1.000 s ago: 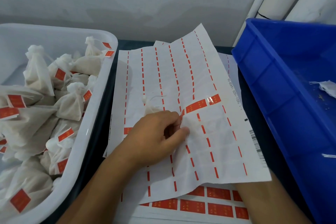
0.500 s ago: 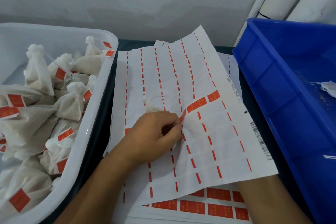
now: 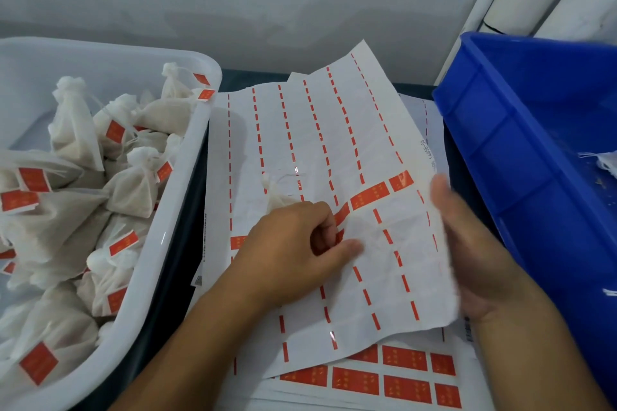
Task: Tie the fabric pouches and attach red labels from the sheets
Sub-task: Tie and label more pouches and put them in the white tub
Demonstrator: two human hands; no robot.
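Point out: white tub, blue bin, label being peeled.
white tub (image 3: 203, 130), head view, right rim.
blue bin (image 3: 500, 130), head view, inner left wall.
label being peeled (image 3: 342, 214), head view, lifted red strip by the left hand's fingers.

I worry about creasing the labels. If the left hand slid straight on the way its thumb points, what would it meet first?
Probably the right hand, which holds up the label sheet's right edge; the left hand would cross only peeled backing first. Depth is unclear.
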